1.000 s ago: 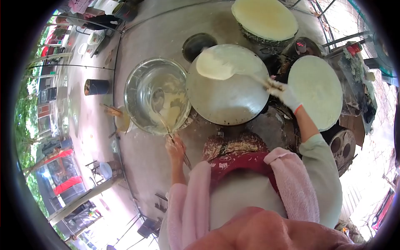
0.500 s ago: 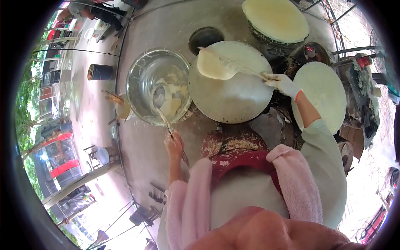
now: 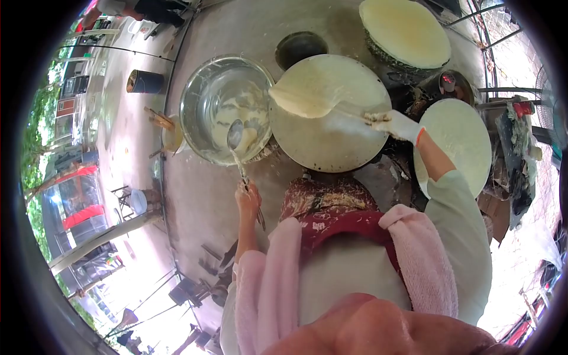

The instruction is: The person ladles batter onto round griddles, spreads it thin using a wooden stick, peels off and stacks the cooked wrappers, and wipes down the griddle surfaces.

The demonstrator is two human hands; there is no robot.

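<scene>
My left hand [image 3: 248, 195] is wrapped round the handle of a metal ladle [image 3: 235, 135], whose bowl rests inside a large metal basin [image 3: 192, 127] with pale batter [image 3: 248, 139] at its bottom. My right hand [image 3: 397, 125], in a white glove, grips the batter-crusted handle of a spreader [image 3: 346, 111]. The spreader lies over a round griddle [image 3: 328, 151], and its far part is hard to tell from the pale batter [image 3: 305, 100] on the griddle's upper left. Basin and griddle stand side by side.
Two pale round sheets stand at the right: one [image 3: 405, 32] behind, one [image 3: 454, 145] beside my right forearm. A dark bowl [image 3: 300, 50] sits behind the griddle. At left are a dark bucket [image 3: 145, 81] and a container with sticks [image 3: 171, 133]. A person [image 3: 160, 10] is at the upper left.
The batter patch has changed shape and stretches towards the griddle's left edge. The ladle bowl has shifted right in the basin. The whole view has also shifted a little.
</scene>
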